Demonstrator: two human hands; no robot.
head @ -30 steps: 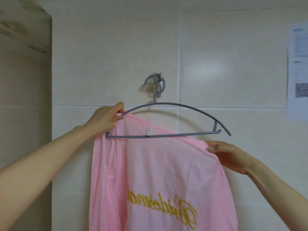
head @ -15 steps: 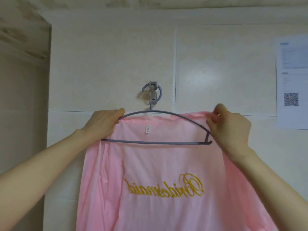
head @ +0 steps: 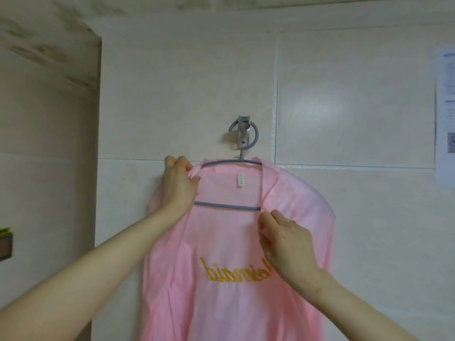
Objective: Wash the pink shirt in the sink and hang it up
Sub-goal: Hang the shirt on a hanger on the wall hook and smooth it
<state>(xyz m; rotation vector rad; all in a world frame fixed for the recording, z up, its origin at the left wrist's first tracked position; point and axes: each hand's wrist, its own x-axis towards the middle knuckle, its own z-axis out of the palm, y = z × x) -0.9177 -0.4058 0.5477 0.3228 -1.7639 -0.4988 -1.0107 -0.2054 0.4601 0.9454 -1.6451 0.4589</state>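
My left hand [head: 178,185] was up at the left shoulder of the pink shirt [head: 221,239], fingers curled in tight with the thumb closing against them, pinching the fabric's folded edge right beside the top arm of the grey hanger [head: 226,206]. My right hand [head: 285,239] sat lower, just under the right end of the hanger's straight bar. Its fingertips [head: 264,219] were bent inward and nipped the edge of the shirt's open front, the back of the hand turned toward me and the wrist crossing the cloth. Neither hand was spread flat: both were closed on pink fabric. The shirt itself hung on the hanger against the tiled wall [head: 187,94], draped over both shoulders of it, with the right side fully covering that end while the top arm and lower bar showed grey in the open neckline. A small white label [head: 240,180] hung between those two bars. Gold lettering [head: 221,273] ran across the cloth lower down, reading backwards through the material and partly hidden by my right hand. The hanger's round hook looped over a metal wall hook [head: 243,137], and a blurred printed sheet [head: 445,134] was stuck to the tiles far off to the right.
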